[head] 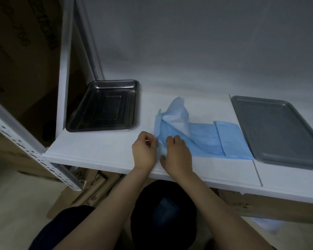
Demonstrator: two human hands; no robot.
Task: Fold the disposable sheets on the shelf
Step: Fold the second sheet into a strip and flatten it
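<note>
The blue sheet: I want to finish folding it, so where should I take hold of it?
Probably at the flat right end of the blue sheet, coming from the front edge of the shelf. That end lies spread and free, while both hands already hold the bunched, raised left end.

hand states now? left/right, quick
Left hand: pinching the near left edge of the thin blue disposable sheet.
Right hand: fingers curled, gripping the same sheet.

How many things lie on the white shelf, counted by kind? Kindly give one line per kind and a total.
Metal trays: 2, a deep tray at left and a flat tray at right
Blue sheet: 1, held by both hands
Total: 3
</note>
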